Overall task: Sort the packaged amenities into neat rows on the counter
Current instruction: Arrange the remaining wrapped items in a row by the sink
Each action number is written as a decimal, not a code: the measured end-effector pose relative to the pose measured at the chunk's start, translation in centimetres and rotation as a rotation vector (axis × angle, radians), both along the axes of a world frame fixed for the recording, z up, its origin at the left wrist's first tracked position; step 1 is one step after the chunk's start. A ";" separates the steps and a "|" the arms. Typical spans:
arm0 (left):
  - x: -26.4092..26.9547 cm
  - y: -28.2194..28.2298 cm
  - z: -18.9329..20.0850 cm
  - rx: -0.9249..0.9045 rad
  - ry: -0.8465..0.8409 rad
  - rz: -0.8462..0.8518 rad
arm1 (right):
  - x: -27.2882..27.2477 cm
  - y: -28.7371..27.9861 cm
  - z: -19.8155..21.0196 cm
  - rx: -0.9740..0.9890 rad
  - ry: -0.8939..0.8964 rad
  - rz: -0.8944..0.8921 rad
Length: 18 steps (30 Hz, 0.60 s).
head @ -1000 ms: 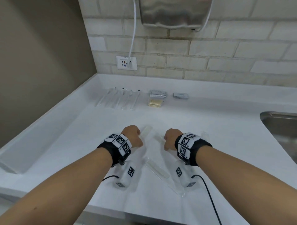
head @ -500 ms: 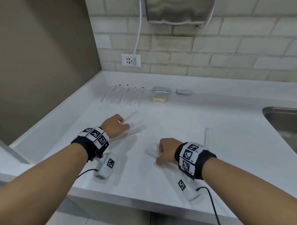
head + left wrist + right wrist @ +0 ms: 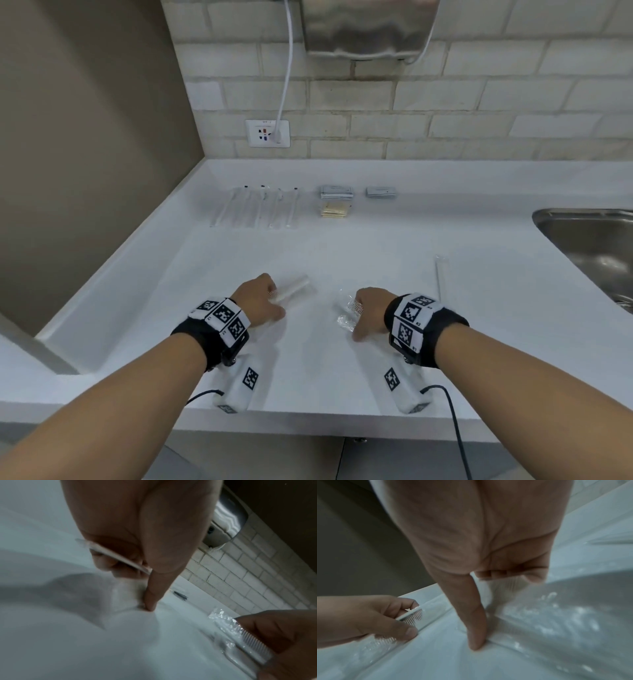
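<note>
My left hand grips a white comb in a clear wrapper just above the white counter. In the left wrist view its fingers curl round the comb while the thumb points down onto the counter. A short way to the right, my right hand holds a second clear-wrapped comb. The right wrist view shows its fingers curled over comb teeth. One long wrapped item lies loose on the right.
At the back lies a row of several clear-wrapped sticks. Next to it are two grey packet stacks and yellow packets. A steel sink sits at the right; a wall stands at the left.
My left hand swung out left with its wrapped comb and came back toward the middle. My right hand picked the other wrapped comb up from the front of the counter.
</note>
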<state>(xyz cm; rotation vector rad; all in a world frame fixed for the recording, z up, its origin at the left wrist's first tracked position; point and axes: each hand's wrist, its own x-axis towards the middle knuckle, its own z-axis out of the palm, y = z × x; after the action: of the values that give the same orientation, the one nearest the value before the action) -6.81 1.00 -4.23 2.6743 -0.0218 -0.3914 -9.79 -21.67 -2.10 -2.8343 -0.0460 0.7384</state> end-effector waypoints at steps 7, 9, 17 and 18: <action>0.1 -2.6 1.1 -0.438 0.033 -0.002 | 1.2 -0.9 2.1 0.254 -0.101 -0.110; 0.0 -4.5 1.8 -0.728 0.132 0.059 | 1.8 -1.3 3.5 0.494 -0.182 -0.213; 0.3 -10.9 3.9 -1.122 0.162 0.027 | 4.6 -2.9 6.2 0.887 -0.347 -0.371; 0.4 -11.5 4.1 -1.132 0.164 0.001 | 4.9 -3.5 6.3 0.902 -0.352 -0.385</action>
<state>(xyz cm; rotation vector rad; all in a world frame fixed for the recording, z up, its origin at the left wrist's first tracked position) -6.38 -10.51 -0.09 1.5243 -0.1451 -0.4225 -4.85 -25.19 4.20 -1.9739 0.0887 0.0699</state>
